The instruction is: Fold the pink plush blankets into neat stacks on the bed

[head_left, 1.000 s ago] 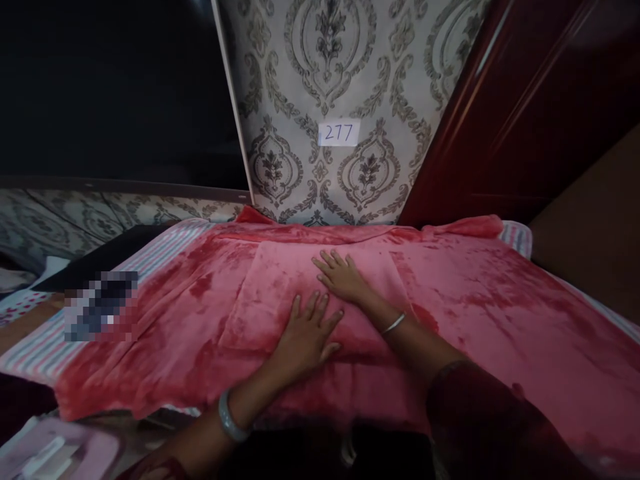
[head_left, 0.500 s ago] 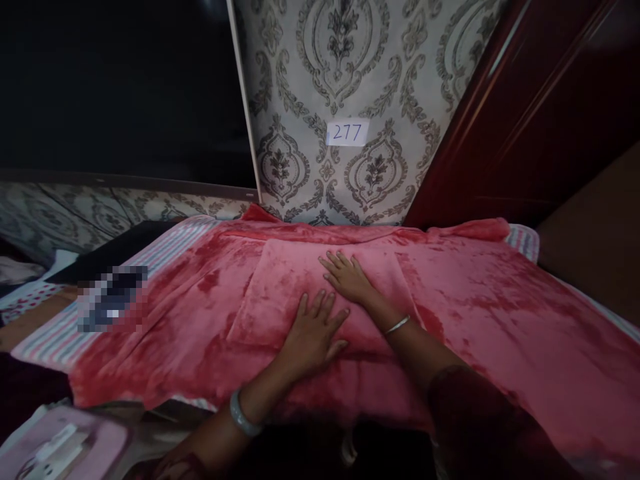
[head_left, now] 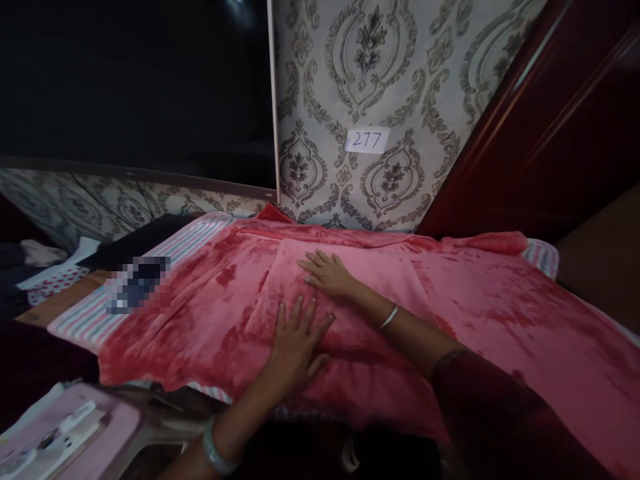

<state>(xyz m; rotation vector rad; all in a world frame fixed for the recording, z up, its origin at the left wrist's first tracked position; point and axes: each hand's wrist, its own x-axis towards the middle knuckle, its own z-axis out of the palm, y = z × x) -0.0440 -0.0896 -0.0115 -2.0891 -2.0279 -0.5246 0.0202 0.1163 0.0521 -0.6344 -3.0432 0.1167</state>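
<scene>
A coral-red plush cloth lies spread out, its nap showing lighter and darker patches. At its middle a roughly rectangular plush panel lies flat on it, edges visible at left and right. My right hand rests palm down on the upper part of this panel, fingers stretched towards the left. Lower and to the left, my left hand lies on the panel's lower part with fingers spread. Neither hand grips anything. Whether the panel is sewn on or loose I cannot tell.
A striped cover shows under the cloth, with a blurred dark object on it. Behind are a large screen, a patterned wall with a "277" label and dark red wood. A pink stool stands lower left.
Both hands have slid leftwards over the panel, still flat. The camera view has shifted, so the cloth and wall appear further right.
</scene>
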